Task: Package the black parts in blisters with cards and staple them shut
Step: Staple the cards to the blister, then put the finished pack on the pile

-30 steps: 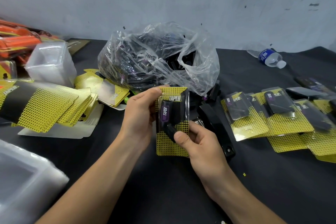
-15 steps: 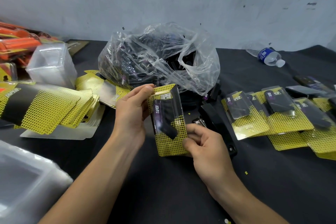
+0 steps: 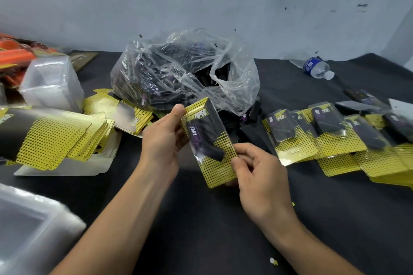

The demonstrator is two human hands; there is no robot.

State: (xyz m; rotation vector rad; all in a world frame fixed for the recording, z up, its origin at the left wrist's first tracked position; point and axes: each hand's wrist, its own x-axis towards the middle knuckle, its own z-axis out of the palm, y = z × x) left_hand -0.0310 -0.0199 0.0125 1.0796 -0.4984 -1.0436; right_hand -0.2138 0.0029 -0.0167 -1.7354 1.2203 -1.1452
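I hold one blister pack (image 3: 210, 140) over the black table: a clear shell with a yellow dotted card and a black part with a purple label inside. My left hand (image 3: 163, 138) grips its upper left edge, thumb at the top corner. My right hand (image 3: 259, 174) pinches its lower right edge. The pack tilts with its top to the left. Behind it a clear plastic bag (image 3: 183, 69) holds many black parts. A black stapler (image 3: 252, 134) lies partly hidden behind the pack.
Several filled packs (image 3: 330, 140) lie in a row at the right. A stack of yellow cards (image 3: 53, 136) lies at the left, with clear blister stacks (image 3: 51, 82) behind and another (image 3: 29, 230) at the near left. A water bottle (image 3: 317, 68) lies by the wall.
The pack has tilted further, its top swinging left. My right hand slid from the front of the pack down to its lower right edge.
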